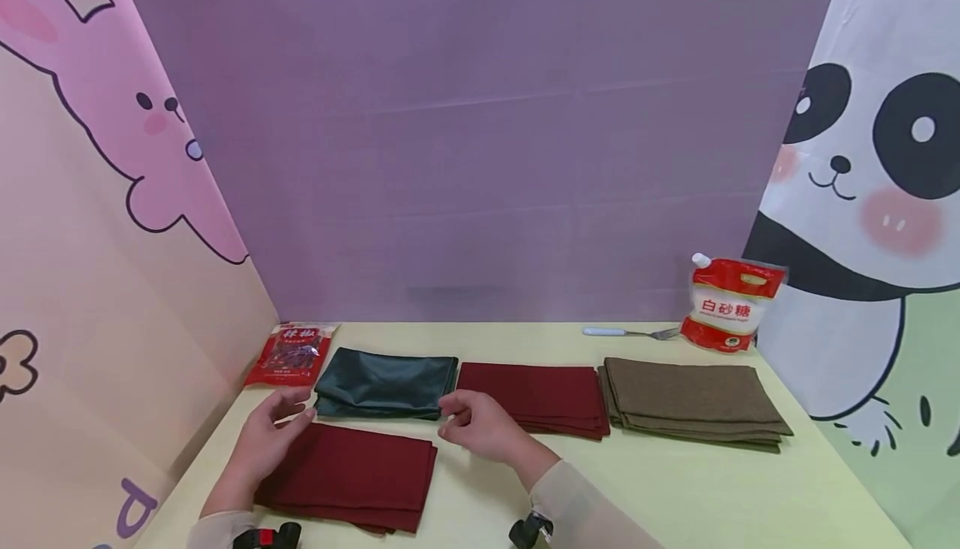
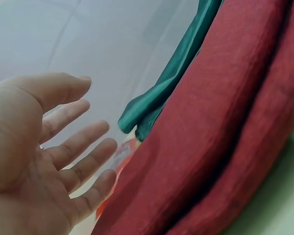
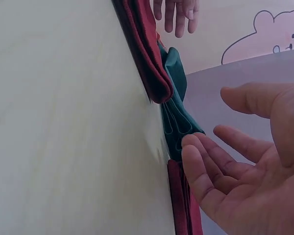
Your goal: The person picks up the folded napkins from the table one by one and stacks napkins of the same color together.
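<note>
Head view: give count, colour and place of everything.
Table: 1, pale yellow, bottom
Packet: 1, red, back left
Green cloth: 1, green, beside packet
Red cloths: 2, red, front left and centre
Brown cloth: 1, brown, right
Fork: 1, pale handle, back right
Pouch: 1, red and white, back right
Sheet: 1, purple, background
Rabbit picture: 1, pink, left
Panda picture: 1, black and white, right
Flower picture: 1, peach, left edge
Letter: 1, purple, lower left
Wrist cameras: 2, mostly black, bottom
Sleeves: 2, beige, bottom
Left hand: 1, by front red cloth
Right hand: 1, by green cloth
</note>
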The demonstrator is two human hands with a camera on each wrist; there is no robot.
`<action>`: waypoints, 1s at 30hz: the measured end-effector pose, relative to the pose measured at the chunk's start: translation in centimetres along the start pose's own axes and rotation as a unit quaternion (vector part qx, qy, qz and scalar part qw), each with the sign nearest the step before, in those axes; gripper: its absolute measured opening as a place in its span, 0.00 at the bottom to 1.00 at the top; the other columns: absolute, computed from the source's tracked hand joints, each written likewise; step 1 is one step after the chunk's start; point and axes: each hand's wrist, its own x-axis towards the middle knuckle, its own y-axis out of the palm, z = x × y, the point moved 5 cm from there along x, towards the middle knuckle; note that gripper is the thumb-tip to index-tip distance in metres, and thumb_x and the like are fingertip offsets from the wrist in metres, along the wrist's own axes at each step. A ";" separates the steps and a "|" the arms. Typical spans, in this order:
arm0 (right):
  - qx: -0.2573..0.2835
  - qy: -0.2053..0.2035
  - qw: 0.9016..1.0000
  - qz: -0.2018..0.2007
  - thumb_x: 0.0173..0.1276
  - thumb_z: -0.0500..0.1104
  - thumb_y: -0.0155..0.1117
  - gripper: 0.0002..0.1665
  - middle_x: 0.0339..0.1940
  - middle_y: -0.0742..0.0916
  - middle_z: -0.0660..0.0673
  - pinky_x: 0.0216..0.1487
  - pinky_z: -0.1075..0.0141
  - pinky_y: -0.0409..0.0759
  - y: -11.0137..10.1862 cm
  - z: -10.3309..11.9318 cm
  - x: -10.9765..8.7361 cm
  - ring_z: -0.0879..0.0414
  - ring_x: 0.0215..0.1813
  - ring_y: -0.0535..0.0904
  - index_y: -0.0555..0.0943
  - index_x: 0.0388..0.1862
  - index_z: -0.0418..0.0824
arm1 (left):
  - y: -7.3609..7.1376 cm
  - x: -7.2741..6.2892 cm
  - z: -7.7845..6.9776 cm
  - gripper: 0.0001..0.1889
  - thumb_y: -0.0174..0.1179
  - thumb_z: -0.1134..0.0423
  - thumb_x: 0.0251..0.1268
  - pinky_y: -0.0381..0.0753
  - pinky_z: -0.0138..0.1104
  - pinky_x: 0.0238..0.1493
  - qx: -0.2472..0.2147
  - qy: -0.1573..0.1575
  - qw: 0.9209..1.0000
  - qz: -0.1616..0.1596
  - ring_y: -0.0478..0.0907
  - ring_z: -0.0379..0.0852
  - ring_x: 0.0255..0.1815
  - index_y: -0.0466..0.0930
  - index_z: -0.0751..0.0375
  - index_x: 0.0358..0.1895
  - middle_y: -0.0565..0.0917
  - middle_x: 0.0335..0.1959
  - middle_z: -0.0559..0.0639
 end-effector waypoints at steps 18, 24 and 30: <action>-0.052 0.023 0.998 0.026 0.68 0.37 0.76 0.20 0.52 0.86 0.43 0.40 0.58 0.84 0.9 -0.7 0.1 0.51 0.45 0.85 0.84 0.58 0.36 | -0.7 -0.3 2.1 0.22 0.64 0.61 0.76 0.76 0.59 0.65 0.064 -0.053 0.996 0.026 0.75 0.68 0.66 0.76 0.68 0.67 0.79 0.64 0.70; -0.065 0.017 0.997 0.035 0.68 0.37 0.75 0.18 0.49 0.86 0.44 0.42 0.60 0.84 1.2 -0.6 0.0 0.53 0.45 0.84 0.85 0.56 0.38 | -0.6 -0.1 2.8 0.23 0.63 0.62 0.76 0.75 0.62 0.64 0.086 -0.063 0.993 0.046 0.77 0.67 0.63 0.74 0.69 0.68 0.81 0.61 0.69; -0.058 0.019 0.997 0.048 0.68 0.35 0.75 0.17 0.44 0.86 0.46 0.43 0.61 0.83 1.4 -0.8 0.1 0.53 0.45 0.83 0.85 0.55 0.39 | -0.6 -0.1 3.0 0.23 0.64 0.62 0.75 0.75 0.62 0.63 0.102 -0.046 0.992 0.055 0.79 0.67 0.62 0.75 0.71 0.67 0.82 0.60 0.69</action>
